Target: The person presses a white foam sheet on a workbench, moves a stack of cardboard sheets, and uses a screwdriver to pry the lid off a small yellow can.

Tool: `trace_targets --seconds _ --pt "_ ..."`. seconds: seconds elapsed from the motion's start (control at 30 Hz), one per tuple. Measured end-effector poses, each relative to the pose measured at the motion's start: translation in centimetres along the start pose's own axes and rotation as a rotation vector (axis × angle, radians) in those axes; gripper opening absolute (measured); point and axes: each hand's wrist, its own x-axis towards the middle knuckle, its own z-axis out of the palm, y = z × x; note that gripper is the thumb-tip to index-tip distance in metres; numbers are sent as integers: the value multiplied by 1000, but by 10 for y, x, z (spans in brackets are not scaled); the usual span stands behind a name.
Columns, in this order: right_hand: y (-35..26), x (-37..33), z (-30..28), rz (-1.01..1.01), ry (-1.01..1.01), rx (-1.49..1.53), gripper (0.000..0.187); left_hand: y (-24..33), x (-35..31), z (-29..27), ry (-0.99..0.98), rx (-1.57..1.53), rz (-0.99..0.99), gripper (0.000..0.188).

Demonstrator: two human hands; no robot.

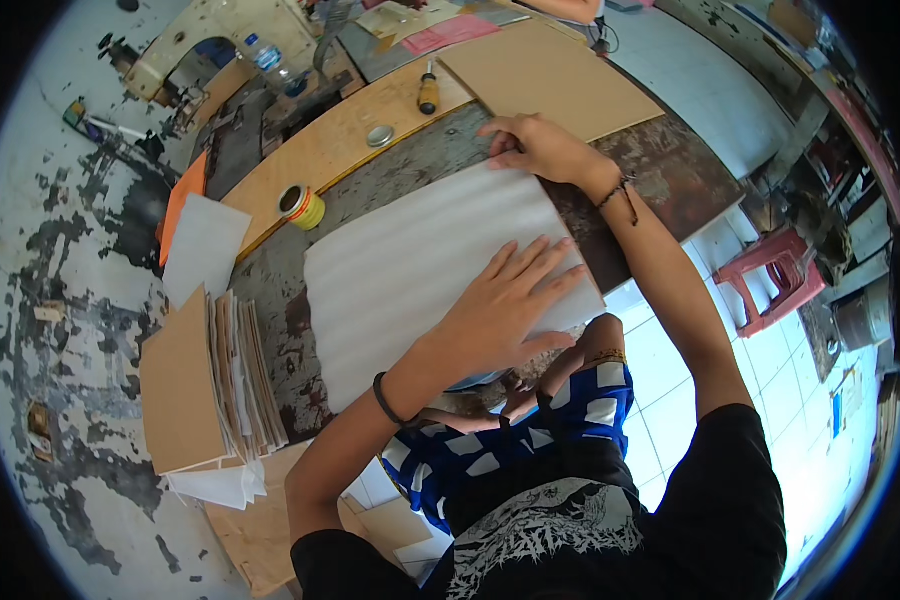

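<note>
A white foam-like sheet (410,260) lies across the worktable in front of me, and a thin brown edge shows along its right side. Flat on its near right part rests my left hand (505,305), fingers spread. My right hand (545,150) is at the sheet's far right corner, its fingers bent and closed on the edge there; the exact grip is partly hidden. Beyond the sheet, a yellow open can (302,207) stands on the dark, worn tabletop (450,140).
A stack of brown boards and white sheets (220,380) stands at the left. Farther back are a round metal lid (380,135), a screwdriver (428,90), a large brown board (550,80) and a plastic bottle (265,55). On the floor at right is a red stool (770,280).
</note>
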Motion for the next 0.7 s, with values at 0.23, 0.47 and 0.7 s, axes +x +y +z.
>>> trace_targets --seconds 0.23,0.47,0.7 --pt "14 0 -3 -50 -34 49 39 10 19 1 66 -12 -9 61" --pt "16 0 -4 -41 -30 24 40 6 25 3 52 -14 5 59" --pt "14 3 -4 -23 -46 30 39 0 24 10 30 30 57 54"
